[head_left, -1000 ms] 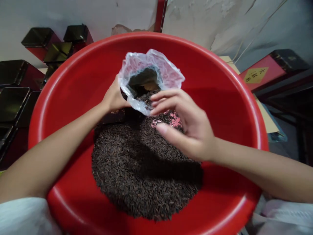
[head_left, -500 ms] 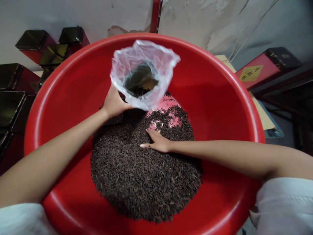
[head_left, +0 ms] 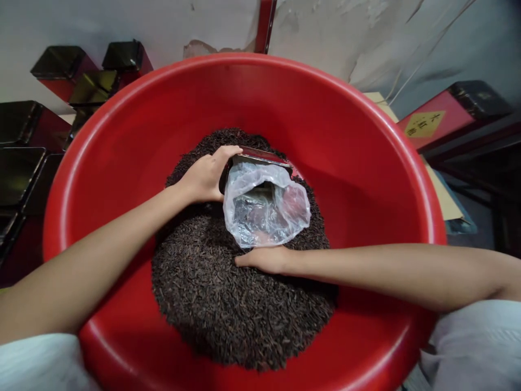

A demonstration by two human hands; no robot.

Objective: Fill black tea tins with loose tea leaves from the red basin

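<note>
A big red basin (head_left: 366,163) holds a heap of dark loose tea leaves (head_left: 236,309). My left hand (head_left: 205,176) is closed round a dark tin (head_left: 260,157) lined with a clear plastic bag (head_left: 264,209). The tin lies tipped on the heap with the bag's mouth turned towards me. My right hand (head_left: 264,259) lies on the leaves just below the bag's mouth, its fingers partly dug in and largely hidden.
Several dark tins with red sides (head_left: 61,65) stand at the left beyond the basin. A red box with a yellow label (head_left: 435,122) lies at the right. A worn pale wall (head_left: 345,32) is behind.
The bag and tin have come down from an upright, raised position and now lie tipped on the heap. My right hand has shifted slightly nearer me, under the bag's mouth.
</note>
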